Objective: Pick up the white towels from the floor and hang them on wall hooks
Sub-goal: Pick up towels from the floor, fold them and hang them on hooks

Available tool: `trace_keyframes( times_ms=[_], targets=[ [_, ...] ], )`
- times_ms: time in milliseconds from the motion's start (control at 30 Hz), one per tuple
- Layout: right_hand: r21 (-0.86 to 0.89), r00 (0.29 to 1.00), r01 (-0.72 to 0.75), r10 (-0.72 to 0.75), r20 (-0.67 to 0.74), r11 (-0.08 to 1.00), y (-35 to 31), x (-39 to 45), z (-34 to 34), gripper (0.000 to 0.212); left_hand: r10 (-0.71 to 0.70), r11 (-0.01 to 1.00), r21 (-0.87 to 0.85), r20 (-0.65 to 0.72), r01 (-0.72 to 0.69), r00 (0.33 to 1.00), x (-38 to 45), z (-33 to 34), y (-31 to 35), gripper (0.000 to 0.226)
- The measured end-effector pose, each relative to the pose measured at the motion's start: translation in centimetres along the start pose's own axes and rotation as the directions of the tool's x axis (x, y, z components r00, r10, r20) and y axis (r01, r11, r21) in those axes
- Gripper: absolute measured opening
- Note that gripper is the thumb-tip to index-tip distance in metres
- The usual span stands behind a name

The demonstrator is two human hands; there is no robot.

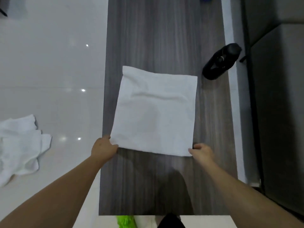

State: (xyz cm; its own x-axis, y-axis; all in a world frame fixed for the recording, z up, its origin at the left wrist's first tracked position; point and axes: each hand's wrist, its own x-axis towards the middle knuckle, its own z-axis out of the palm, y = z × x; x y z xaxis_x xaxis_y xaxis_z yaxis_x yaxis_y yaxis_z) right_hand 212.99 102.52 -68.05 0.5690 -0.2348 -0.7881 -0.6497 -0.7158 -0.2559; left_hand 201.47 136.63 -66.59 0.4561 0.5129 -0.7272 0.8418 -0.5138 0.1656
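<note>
Two hands, left hand (103, 148) and right hand (201, 152), pinch unlabelled towel (154, 112).

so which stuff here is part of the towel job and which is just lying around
Part of the job: flat white towel, left hand and right hand pinching its near corners; crumpled towels on the floor.
Lying about: black bottle, green item.

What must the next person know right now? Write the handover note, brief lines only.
Left hand: pinches the near left corner of the flat white towel.
Right hand: pinches its near right corner.
That towel lies spread on the dark wood table, beside a black bottle.
Crumpled towels lie on the white floor.
Done: nothing hung in view.
Left: hang all; no hooks visible.
</note>
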Motion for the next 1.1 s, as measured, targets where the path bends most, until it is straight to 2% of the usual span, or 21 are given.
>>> trace_keyframes(
  times_ms=[100,200,267,367,467,533,667,800,900,1000,1100],
  targets=[
    [0.094,0.997,-0.065,0.061,0.044,0.994,2.4,0.3,2.5,0.024,-0.111,0.971,-0.211,0.013,0.112,0.994,-0.1,1.5,-1.6,0.043],
    [0.272,0.992,-0.123,0.108,0.071,0.954,3.5,0.3,4.0,0.012,-0.193,0.818,-0.53,0.112,0.222,0.975,0.4,2.4,-2.2,0.035],
    [0.388,0.99,-0.135,0.109,0.089,0.912,3.6,-0.1,4.2,0.013,-0.222,0.729,-0.638,0.121,0.247,0.968,0.5,2.6,-2.2,0.027],
    [0.549,0.992,-0.127,0.101,0.077,0.826,3.0,-1.7,3.9,0.012,-0.238,0.671,-0.712,0.058,0.208,0.969,0.0,2.5,-2.2,0.03],
    [0.636,0.997,-0.049,0.081,-0.021,0.77,1.6,-4.0,3.0,0.014,-0.209,0.62,-0.767,0.044,0.167,0.977,-1.8,1.3,-2.0,0.019],
    [0.656,0.993,0.024,0.057,-0.101,0.755,0.8,-6.0,2.2,0.013,-0.196,0.634,-0.762,0.004,0.13,0.981,-3.3,0.0,-1.8,0.012],
    [0.71,0.982,0.114,0.027,-0.185,0.695,-1.2,-10.9,0.0,0.044,-0.168,0.632,-0.774,-0.078,0.047,0.983,-6.8,-4.1,-1.6,0.016],
    [0.634,0.956,0.26,-0.1,-0.277,0.728,-3.8,-17.0,-2.8,0.025,-0.029,0.611,-0.781,-0.183,-0.127,0.983,-11.4,-9.6,-1.2,0.032],
    [0.487,0.896,0.419,-0.261,-0.36,0.766,-5.8,-22.6,-4.8,0.033,0.088,0.631,-0.73,-0.27,-0.263,0.959,-16.2,-14.2,-1.1,0.034],
    [0.283,0.787,0.578,-0.432,-0.441,0.765,-7.7,-28.9,-6.9,0.041,0.199,0.713,-0.568,-0.398,-0.411,0.895,-21.9,-18.9,-1.8,0.033],
    [0.084,0.625,0.732,-0.618,-0.476,0.676,-10.0,-35.2,-8.8,0.03,0.225,0.728,-0.431,-0.586,-0.534,0.779,-27.6,-24.0,-3.3,0.019]
  ],
)
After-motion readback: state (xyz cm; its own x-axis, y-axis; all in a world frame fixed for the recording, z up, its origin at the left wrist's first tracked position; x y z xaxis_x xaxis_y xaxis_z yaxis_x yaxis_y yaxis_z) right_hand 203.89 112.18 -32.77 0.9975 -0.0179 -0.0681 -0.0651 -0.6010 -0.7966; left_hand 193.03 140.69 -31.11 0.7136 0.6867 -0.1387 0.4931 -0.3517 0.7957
